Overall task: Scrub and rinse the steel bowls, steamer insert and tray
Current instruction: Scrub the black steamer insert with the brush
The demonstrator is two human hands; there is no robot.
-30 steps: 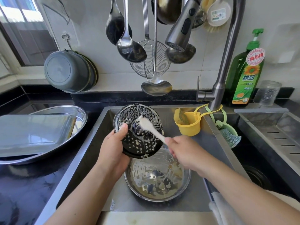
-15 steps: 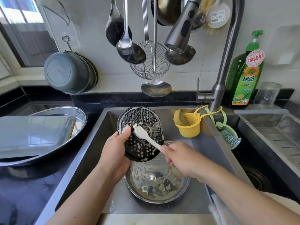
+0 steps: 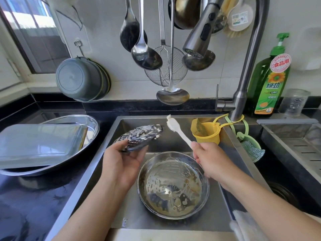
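The steamer insert (image 3: 139, 137), dark, perforated and streaked with suds, is held nearly flat above the left part of the sink (image 3: 173, 221). The left hand (image 3: 124, 161) supports it from below, fingers curled round its near edge. The right hand (image 3: 206, 159) has a closed grip on the handle of a white brush (image 3: 177, 130), whose sudsy head points up and left, apart from the insert. Below both hands, a steel bowl (image 3: 173, 185) with soapy residue rests on the sink floor. On the bench to the left, a rectangular tray (image 3: 40, 141) lies upside down in a wide steel basin (image 3: 81, 119). A green detergent bottle (image 3: 270, 80) stands beside the faucet (image 3: 243, 84).
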